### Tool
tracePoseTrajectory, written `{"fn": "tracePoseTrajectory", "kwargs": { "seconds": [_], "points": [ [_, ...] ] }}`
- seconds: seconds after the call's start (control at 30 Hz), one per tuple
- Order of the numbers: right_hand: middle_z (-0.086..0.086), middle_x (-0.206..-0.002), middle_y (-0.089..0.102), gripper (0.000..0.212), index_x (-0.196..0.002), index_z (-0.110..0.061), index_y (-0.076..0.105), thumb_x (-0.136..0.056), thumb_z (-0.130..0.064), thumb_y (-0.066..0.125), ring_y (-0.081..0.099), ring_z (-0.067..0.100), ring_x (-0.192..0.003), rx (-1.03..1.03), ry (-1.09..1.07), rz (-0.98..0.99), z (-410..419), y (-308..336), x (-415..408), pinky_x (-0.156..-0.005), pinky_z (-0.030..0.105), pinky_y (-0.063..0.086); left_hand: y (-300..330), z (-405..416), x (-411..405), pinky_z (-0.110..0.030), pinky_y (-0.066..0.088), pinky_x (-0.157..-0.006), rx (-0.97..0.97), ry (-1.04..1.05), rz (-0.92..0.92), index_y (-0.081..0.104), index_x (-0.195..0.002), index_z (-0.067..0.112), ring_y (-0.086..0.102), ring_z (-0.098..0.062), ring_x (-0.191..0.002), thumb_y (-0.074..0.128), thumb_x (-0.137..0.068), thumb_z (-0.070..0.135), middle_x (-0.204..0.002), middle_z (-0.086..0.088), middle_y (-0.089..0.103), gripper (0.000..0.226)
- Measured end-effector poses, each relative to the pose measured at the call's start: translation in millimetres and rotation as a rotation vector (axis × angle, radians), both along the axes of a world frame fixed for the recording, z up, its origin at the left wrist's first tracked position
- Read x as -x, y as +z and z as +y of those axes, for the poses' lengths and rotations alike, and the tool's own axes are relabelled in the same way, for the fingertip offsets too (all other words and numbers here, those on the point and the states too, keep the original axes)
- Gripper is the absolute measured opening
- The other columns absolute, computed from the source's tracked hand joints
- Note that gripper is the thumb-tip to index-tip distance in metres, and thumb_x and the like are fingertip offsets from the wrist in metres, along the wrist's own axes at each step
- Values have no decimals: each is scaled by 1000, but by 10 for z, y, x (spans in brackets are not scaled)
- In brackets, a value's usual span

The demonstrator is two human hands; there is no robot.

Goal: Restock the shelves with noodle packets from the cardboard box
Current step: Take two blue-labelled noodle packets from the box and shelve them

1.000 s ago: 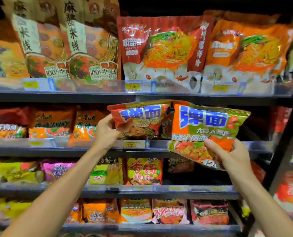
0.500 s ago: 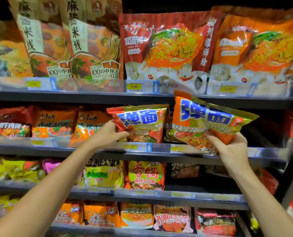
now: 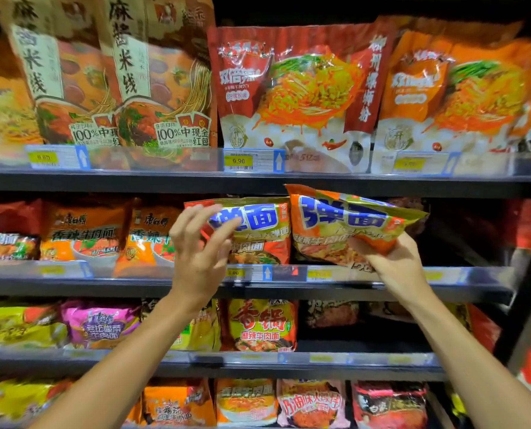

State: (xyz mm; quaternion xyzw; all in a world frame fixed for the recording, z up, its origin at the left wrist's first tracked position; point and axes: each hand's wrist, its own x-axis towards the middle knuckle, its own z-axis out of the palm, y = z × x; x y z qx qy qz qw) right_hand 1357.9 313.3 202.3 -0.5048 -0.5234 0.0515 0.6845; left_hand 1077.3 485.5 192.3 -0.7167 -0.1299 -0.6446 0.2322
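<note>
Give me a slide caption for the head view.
Right hand sets noodle packet on shelf; left hand open.

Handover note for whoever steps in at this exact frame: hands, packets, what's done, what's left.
Left hand: open, fingers spread in front of the upright orange-and-green noodle packet with blue lettering on the second shelf; contact unclear.
Right hand: grips a second, matching packet by its lower edge, tilted beside the first.
Done: first packet shelved.
Left: seat the second one. Cardboard box not visible.

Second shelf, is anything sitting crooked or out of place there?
Yes. The packet in the right hand is tilted, its top corner up against the shelf above, not yet set down. The packet beside it stands upright on the second shelf. Nothing looks torn or spilled.
</note>
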Motion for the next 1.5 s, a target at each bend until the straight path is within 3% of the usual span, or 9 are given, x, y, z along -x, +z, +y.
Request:
{"fn": "tracePoseTrajectory", "kwargs": {
  "seconds": [0.13,0.43,0.6,0.77,0.93,1.2,1.3,1.4,1.5],
  "points": [
    [-9,-105,76,37,-118,-9,66,-83,-8,77,71,8,-99,55,10,5,30,31,-22,-79,15,54,-11,27,-9,-58,32,-112,5,138,290,60,-136,13,39,-36,-134,35,-94,-8,-143,-13,52,53],
    [-14,-101,72,28,-113,-22,65,-87,-20,75,68,-6,-89,322,-2,-180,177,260,-78,-71,9,50,3,20,-96,-38,38,-86,374,234,513,38,-146,17,41,-23,-93,34,-102,43,-111,-4,51,51],
    [-18,-79,74,7,-97,-26,71,-92,-30,69,67,-5,-73,519,80,-193,168,328,-152,-66,10,45,-101,-51,-102,-49,27,-110,321,263,530,53,-137,14,34,-38,-129,45,-99,40,-141,-14,41,47],
    [-6,-47,36,56,-53,-17,40,-86,-46,73,32,10,-43,659,-54,-232,241,450,-184,-52,24,28,-117,-124,-132,-43,30,-106,398,291,575,46,-143,11,35,-32,-122,35,-100,44,-131,-11,45,55],
    [4,-58,45,73,-63,-8,44,-72,-79,61,46,23,-56,895,-305,-453,294,486,-228,-58,32,34,-107,-180,-142,-47,33,-104,435,284,584,39,-150,21,37,-34,-118,33,-100,48,-127,-11,46,58],
    [1,-69,49,70,-71,-12,44,-67,-78,67,43,17,-58,966,-501,-537,36,370,-323,-51,32,30,-160,-232,-148,-46,24,-107,477,307,631,27,-155,28,35,-34,-120,26,-100,55,-133,-11,43,62],
    [-5,-76,48,62,-82,-17,44,-73,-75,65,48,18,-66,631,-760,-605,-44,305,-251,-54,34,36,-150,-252,-153,-45,15,-112,529,305,631,26,-155,32,28,-36,-130,19,-100,59,-141,-12,38,62],
    [-9,-94,51,33,-98,-24,52,-87,-51,67,53,14,-86,219,-632,-709,-51,190,-51,-68,35,48,-122,-351,-235,-55,9,-118,591,272,621,16,-155,43,16,-42,-143,18,-98,63,-157,-10,24,61],
    [4,-121,45,48,-134,-26,51,-95,-55,50,41,26,-112,409,-473,-876,117,97,110,-91,42,47,-100,-415,-379,-61,3,-118,630,278,675,4,-154,49,11,-46,-145,13,-97,66,-162,-9,20,60]
  ]
}}
